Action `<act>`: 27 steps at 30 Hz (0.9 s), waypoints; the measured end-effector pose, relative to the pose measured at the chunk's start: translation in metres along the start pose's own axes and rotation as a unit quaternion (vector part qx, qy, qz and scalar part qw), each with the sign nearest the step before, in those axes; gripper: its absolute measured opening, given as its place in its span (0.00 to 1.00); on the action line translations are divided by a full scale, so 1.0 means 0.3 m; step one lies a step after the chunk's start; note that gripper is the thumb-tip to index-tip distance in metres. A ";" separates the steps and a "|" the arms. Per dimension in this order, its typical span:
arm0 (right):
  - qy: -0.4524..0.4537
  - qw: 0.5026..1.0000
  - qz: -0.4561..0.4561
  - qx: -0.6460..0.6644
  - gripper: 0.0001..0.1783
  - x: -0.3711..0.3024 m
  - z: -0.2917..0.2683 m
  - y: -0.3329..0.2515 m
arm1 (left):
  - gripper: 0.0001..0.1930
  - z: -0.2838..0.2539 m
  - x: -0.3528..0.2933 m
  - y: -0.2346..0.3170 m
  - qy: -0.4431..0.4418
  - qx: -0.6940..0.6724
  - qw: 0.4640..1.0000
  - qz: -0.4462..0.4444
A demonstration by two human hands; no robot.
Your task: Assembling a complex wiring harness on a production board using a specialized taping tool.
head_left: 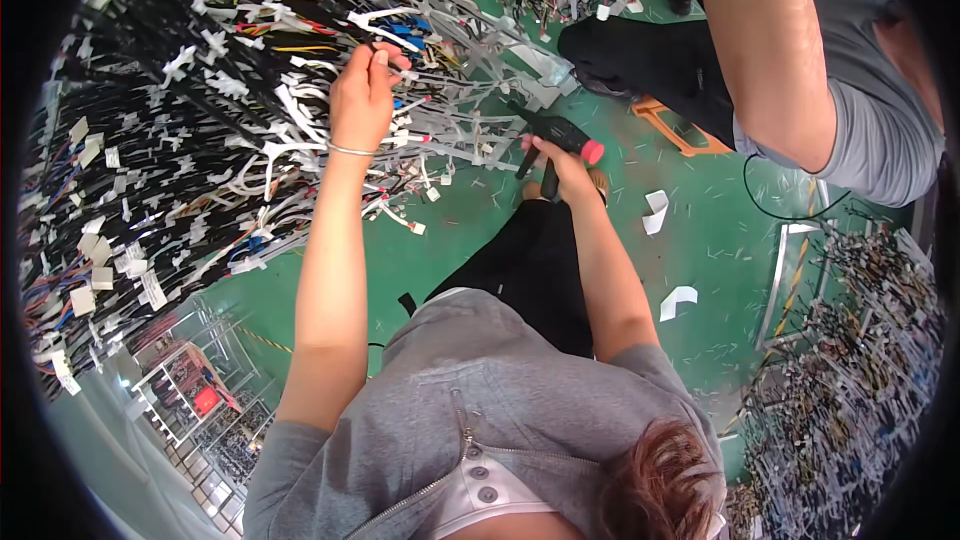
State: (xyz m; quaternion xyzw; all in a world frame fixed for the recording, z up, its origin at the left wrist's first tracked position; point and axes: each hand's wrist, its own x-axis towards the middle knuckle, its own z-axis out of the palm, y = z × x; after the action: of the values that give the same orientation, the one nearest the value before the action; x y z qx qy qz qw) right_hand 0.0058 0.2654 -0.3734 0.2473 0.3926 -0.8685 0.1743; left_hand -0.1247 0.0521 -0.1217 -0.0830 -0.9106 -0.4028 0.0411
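Note:
A thick mass of wire harnesses (230, 90) hangs at the upper left, mostly black with white connectors and some blue, red and yellow wires. My left hand (362, 105) is closed at its right side, thumb and fingers pinched on wires near some blue connectors (403, 35). The exact strand between the fingertips is partly hidden. Right of the loose wire ends, my right hand (568, 172) grips the handle of a black pistol-shaped tool (556, 130), which looks like a cable tie gun. Its red end cap (592, 152) points right, and its nose lies toward the wires.
Another person's bare arm (765, 50) and grey sleeve (880, 140) are close at the right. An orange stool (680, 130) stands beside that person. More harnesses (850, 360) hang at the lower right. Paper scraps (678, 302) and clippings litter the green floor (700, 260).

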 end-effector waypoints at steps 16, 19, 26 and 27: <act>-0.029 0.987 0.136 0.082 0.16 0.243 -0.031 -0.013 | 0.10 -0.004 -0.013 0.007 -0.004 -0.010 1.000 -0.003; -0.044 0.987 0.132 0.079 0.16 0.239 -0.046 -0.014 | 0.09 -0.012 -0.014 0.016 -0.012 -0.004 1.000 -0.009; -0.064 0.979 0.177 0.073 0.18 0.231 -0.115 -0.079 | 0.10 -0.027 -0.037 0.037 0.000 -0.006 1.000 -0.018; -0.065 0.979 0.177 0.072 0.18 0.238 -0.131 -0.095 | 0.10 -0.030 -0.040 0.044 0.001 -0.006 1.000 -0.018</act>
State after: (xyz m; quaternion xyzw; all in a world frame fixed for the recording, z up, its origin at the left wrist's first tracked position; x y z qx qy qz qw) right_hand -0.0554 0.3059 -0.4192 0.2682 0.2666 -0.8642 0.3318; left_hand -0.1104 0.0528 -0.1078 -0.0664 -0.9095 -0.4090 0.0345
